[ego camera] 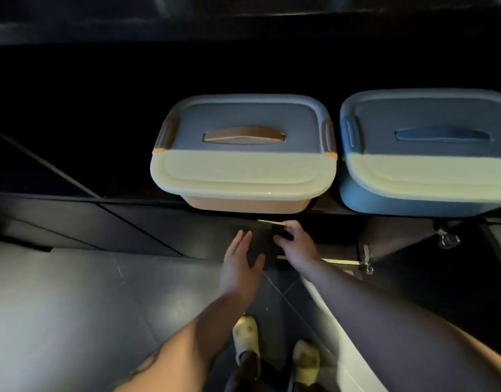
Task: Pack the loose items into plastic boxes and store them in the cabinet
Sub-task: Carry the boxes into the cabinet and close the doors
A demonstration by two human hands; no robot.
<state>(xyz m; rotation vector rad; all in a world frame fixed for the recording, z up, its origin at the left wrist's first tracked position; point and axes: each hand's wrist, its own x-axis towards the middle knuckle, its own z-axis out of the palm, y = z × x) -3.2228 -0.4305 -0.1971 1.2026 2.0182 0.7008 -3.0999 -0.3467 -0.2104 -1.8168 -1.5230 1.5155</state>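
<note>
Both boxes, orange box [243, 154] and blue box [430, 154], sit lidded side by side on the dark cabinet shelf [136, 193], so packing looks done and this seems to be the door-closing step. Left hand [241, 261] lies flat, fingers straight, on the dark door panel [260, 244]; right hand [293, 240] curls its fingers over the panel's upper edge. Next move probably needs swinging the panel shut under the boxes without catching the hinge [366, 257].

Lighting is dim. The floor [74, 306] is grey tile with thin joints. Dark panels [59, 222] adjoin it.
</note>
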